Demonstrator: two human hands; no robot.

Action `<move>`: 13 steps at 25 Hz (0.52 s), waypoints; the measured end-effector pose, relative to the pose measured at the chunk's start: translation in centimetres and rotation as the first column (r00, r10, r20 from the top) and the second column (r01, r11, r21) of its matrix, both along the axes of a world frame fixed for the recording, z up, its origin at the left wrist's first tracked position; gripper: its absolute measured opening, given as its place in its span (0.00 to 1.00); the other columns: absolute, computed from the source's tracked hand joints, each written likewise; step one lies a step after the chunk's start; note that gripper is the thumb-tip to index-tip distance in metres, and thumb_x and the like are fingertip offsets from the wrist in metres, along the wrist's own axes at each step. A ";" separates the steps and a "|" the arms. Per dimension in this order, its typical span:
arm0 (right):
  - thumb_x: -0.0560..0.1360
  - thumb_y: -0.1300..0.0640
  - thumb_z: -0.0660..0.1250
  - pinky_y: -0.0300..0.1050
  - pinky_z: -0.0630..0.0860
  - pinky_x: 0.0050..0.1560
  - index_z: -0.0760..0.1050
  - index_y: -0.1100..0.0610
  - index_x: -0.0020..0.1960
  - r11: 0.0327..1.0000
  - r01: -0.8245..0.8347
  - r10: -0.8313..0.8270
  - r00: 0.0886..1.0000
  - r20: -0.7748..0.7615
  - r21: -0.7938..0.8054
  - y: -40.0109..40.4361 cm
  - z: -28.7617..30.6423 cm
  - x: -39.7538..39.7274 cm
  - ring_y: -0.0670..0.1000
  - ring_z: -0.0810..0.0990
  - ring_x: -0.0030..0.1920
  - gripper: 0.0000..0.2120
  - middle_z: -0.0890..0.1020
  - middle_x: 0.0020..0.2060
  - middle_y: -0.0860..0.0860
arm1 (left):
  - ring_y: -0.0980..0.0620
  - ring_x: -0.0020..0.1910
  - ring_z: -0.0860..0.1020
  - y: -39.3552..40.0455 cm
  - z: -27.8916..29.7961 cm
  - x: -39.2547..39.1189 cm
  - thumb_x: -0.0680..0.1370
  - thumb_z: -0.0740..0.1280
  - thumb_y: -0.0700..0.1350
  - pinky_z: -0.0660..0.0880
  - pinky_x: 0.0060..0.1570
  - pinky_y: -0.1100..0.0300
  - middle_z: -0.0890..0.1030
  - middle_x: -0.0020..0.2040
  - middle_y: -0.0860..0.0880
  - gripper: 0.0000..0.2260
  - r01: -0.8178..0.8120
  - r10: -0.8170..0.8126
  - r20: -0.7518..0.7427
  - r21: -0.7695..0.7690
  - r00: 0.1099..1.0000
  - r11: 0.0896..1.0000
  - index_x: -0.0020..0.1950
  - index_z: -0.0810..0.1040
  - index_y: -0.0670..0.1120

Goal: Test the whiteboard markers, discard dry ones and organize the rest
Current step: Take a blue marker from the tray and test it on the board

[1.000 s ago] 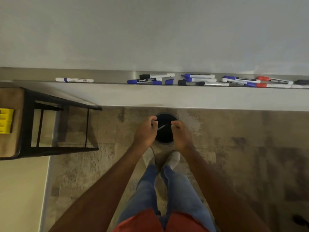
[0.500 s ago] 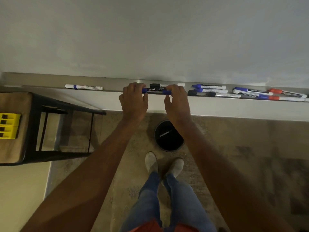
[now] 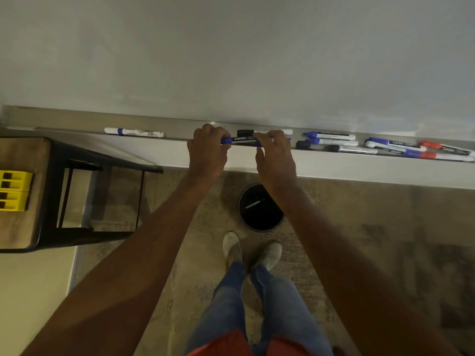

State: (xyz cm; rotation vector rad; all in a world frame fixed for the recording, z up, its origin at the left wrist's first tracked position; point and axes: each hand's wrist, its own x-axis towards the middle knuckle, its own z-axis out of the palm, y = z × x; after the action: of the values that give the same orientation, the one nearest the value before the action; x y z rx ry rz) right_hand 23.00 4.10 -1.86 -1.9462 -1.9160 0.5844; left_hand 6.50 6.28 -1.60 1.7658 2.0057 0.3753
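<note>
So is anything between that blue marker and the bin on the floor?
Nothing visible. Both hands, left hand and right hand, grip the blue marker at the tray's edge; the black bin sits open below.

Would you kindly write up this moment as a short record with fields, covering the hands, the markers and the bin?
left hand: grips the left end of the blue marker
right hand: pinches the marker's right end
marker position: level, at the front edge of the tray
other markers: one alone at the left; a black-capped one behind the hands; a blue, black and red cluster at the right
bin: on the floor below the hands, one marker inside
stool: at the left, yellow holder on it
</note>
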 end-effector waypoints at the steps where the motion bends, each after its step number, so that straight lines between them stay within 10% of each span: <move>1: 0.80 0.63 0.67 0.45 0.79 0.51 0.77 0.56 0.69 1.000 -0.015 0.015 1.000 0.025 0.006 0.1 0.2 -0.1 0.56 0.75 0.62 0.17 0.75 0.64 0.57 | 0.44 0.61 0.75 0.1 0.2 -0.1 0.79 0.72 0.45 0.70 0.61 0.48 0.79 0.61 0.45 0.10 -0.003 0.003 0.015 -0.007 1.000 1.000 0.61 0.81 0.47; 13: 0.80 0.66 0.66 0.48 0.83 0.46 0.77 0.58 0.65 0.999 0.024 -0.024 1.000 -0.011 0.032 1.1 1.4 -0.8 0.55 0.80 0.55 0.14 0.75 0.64 0.57 | 0.53 0.52 0.79 -0.8 3.6 0.8 0.78 0.73 0.44 0.76 0.57 0.60 0.84 0.55 0.49 0.10 -0.155 0.165 0.521 -0.063 0.838 0.986 0.59 0.83 0.45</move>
State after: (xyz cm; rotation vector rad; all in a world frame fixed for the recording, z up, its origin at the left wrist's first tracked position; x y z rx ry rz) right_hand 22.25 5.19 -0.45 -1.9392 -1.8814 0.5524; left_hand 7.33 5.47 2.03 1.2948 1.7429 0.7980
